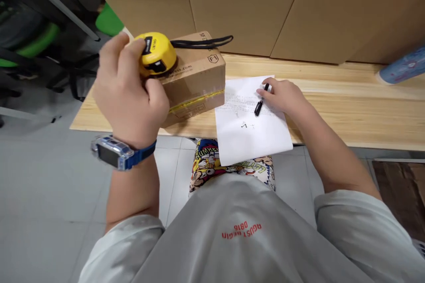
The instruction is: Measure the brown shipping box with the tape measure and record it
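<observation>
My left hand (129, 84), with a blue-strapped watch on the wrist, is closed around a yellow tape measure (159, 53) at the left end of a cardboard box (195, 73). A black wrist cord (202, 43) trails from the tape measure across the box top. Along the box's near side runs a thin yellow strip (195, 101); whether it is the tape's blade I cannot tell. Over a white sheet of paper (254, 141), my right hand (282, 93) has thumb and finger closed on the upper part of a black pen (259, 108). Printed lines and a few pen marks show on the paper.
Large cardboard boxes (242, 9) stand in a row along the back of the wooden table (348, 119). A blue cylindrical container (403, 66) is at the right. The paper overhangs the table's near edge, above my lap. Green-and-black chairs (33, 48) stand at left.
</observation>
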The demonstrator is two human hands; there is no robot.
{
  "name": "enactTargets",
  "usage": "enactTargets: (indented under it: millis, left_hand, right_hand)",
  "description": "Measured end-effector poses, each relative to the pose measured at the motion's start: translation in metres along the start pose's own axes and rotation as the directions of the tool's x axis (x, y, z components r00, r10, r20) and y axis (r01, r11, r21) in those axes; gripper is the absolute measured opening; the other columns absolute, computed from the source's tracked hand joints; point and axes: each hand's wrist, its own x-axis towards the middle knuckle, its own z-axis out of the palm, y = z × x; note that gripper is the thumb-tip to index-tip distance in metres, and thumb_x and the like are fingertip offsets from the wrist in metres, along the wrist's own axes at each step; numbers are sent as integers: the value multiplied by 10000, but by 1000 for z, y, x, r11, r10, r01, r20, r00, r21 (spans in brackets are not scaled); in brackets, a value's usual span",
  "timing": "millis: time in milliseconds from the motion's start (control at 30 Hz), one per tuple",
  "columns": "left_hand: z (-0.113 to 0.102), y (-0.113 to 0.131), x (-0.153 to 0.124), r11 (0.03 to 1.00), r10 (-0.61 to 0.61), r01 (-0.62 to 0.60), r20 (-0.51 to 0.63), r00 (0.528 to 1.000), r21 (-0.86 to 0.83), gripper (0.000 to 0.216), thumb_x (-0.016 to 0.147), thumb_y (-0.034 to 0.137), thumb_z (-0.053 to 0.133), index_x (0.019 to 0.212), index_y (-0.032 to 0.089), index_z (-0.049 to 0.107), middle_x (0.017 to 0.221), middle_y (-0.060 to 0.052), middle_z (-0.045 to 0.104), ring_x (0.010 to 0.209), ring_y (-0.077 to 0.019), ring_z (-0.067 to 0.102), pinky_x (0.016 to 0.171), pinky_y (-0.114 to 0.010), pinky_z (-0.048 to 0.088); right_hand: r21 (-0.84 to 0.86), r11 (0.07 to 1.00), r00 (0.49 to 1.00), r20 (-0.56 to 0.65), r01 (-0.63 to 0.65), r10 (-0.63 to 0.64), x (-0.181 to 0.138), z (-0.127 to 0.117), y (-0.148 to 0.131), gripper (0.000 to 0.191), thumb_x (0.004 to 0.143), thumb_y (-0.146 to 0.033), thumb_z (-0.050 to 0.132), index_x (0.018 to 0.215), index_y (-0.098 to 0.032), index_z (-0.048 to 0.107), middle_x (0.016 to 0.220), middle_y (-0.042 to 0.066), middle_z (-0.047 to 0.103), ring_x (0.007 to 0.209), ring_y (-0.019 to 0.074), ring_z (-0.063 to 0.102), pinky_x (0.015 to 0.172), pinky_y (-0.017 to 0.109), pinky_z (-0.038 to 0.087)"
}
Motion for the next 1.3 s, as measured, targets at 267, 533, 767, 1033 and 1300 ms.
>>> enactTargets:
  millis: [267, 533, 767, 1033, 1300]
  left_hand:
    - [18, -3, -34, 916, 334, -295, -110, 936, 271, 733, 915, 450, 483, 1589, 400, 200, 1703, 70, 257, 1626, -317, 281, 1430, -720, 279]
    - [77, 78, -100, 487, 873, -862, 118, 474, -142, 359, 857, 451, 612, 1117, 213, 684, 1177, -13, 736, 1115, -182, 676, 915, -347, 634]
    - [109, 112, -115, 425, 896, -871, 255, 364, -248, 385, 919, 361, 471, 1249, 240, 628, 1307, -49, 693, 1143, -220, 704, 908, -382, 655]
    - [132, 119, -136, 359, 879, -901, 414, 238, -244, 556, 934, 369, 408, 1482, 298, 464, 1569, -39, 522, 1490, -212, 539, 1178, -463, 654]
    - [127, 122, -163, 282, 831, -948, 531, 166, -146, 564, 950, 304, 330, 1487, 457, 411, 1673, 149, 341, 1562, -29, 417, 1336, -312, 574]
  right_hand:
    - [797, 604, 999, 20, 7, -38, 6, -5, 7, 229, 787, -192, 599, 941, -183, 769, 710, 55, 718, 664, 220, 684, 670, 377, 540]
    - [973, 224, 975, -8, 59, -221, 14, -12, -10, 398, 697, -499, 889, 588, -220, 628, 413, -65, 434, 400, 115, 541, 407, 267, 345]
    - [930, 363, 951, 157, -53, -264, 12, 17, -24, 594, 794, -809, 693, 685, -225, 715, 394, -38, 459, 357, 112, 464, 383, 275, 316]
    - [892, 437, 898, 284, -118, -336, 15, 24, -11, 652, 727, -838, 728, 735, -187, 772, 527, 28, 643, 413, 104, 520, 366, 254, 272]
    - [908, 415, 946, 178, -52, -271, 19, 31, -13, 630, 715, -821, 754, 734, -191, 754, 532, 0, 623, 400, 86, 477, 378, 251, 332]
